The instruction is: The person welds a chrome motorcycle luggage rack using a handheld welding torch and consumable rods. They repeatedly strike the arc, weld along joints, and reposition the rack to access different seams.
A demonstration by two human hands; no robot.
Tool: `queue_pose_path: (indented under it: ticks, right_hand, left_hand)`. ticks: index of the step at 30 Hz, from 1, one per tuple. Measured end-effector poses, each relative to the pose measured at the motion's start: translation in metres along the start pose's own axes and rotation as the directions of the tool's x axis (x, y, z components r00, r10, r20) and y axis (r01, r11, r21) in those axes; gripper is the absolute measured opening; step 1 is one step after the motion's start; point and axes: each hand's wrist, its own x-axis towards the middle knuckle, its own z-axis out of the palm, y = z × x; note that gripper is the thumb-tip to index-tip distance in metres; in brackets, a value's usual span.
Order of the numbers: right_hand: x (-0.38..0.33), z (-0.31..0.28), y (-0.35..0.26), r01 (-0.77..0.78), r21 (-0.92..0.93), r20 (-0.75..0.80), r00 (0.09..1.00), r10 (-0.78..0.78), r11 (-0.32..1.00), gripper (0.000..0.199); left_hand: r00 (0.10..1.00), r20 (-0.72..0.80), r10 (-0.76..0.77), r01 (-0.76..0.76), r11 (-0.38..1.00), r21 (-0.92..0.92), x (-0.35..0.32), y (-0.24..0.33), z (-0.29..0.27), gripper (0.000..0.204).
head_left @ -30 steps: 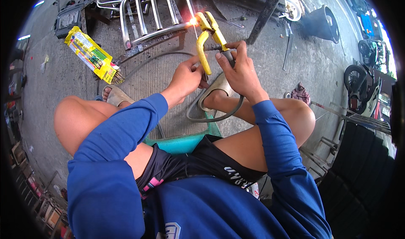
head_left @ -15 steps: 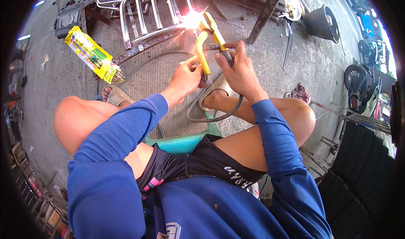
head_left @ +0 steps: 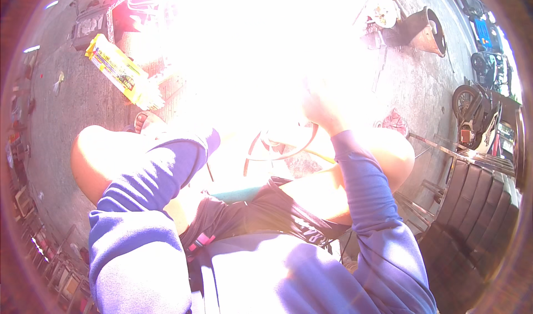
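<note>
A white glare fills the upper middle, where a welding arc burned at a chrome tube frame (head_left: 147, 3) in the earlier view; only the frame's left end shows. My right hand (head_left: 325, 111) is closed and half washed out at the glare's edge. A cable (head_left: 302, 150) loops below it. The yellow electrode holder it gripped half a second ago is hidden by the light. My left hand is lost in the glare beyond its blue sleeve (head_left: 189, 145), so its fingers and hold do not show. At the left lies an open yellow pack of welding rods (head_left: 114, 64).
I sit on a low green stool (head_left: 236, 195), knees spread. Left of the frame is a dark tool case (head_left: 89, 25). A bucket (head_left: 430, 34) lies at the far right. Right of my knee are metal bars (head_left: 477, 158), a black ribbed seat (head_left: 472, 203) and a motorcycle (head_left: 472, 109).
The arc has flared from a small bright point into a glare that covers the tube frame, the yellow holder and my left hand. My forearms and legs keep their places.
</note>
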Motion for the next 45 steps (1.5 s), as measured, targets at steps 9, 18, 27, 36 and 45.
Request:
queue_pose_path:
  ticks: [9, 18, 27, 36, 45]
  right_hand:
    - [0.0021, -0.0041, -0.0066, 0.026, -0.135, -0.014, 1.000, -0.028, 0.990, 0.042]
    - [0.0015, -0.0041, -0.0038, 0.006, -0.180, 0.011, 1.000, -0.004, 0.984, 0.044]
    - [0.0013, -0.0031, -0.0017, 0.060, -0.084, 0.027, 0.998, -0.058, 0.995, 0.040]
    - [0.0022, -0.0030, -0.0094, -0.022, -0.091, 0.046, 0.999, 0.026, 0.996, 0.042]
    - [0.0024, -0.0031, -0.0102, -0.001, -0.042, 0.020, 1.000, 0.002, 0.999, 0.040]
  left_hand:
    - [0.998, -0.041, -0.046, 0.044, 0.997, -0.067, -0.0031, 0.0061, 0.0027, 0.040]
    - [0.998, -0.021, -0.057, 0.056, 0.996, -0.071, -0.0038, 0.0072, 0.0023, 0.040]
    - [0.999, 0.005, -0.051, 0.051, 0.996, -0.069, -0.0022, 0.0040, -0.0019, 0.043]
    - [0.999, -0.018, -0.031, 0.029, 0.995, -0.096, -0.0067, 0.0089, 0.0017, 0.041]
    - [1.000, -0.012, -0.001, 0.001, 1.000, -0.023, -0.0058, 0.0085, -0.0001, 0.034]
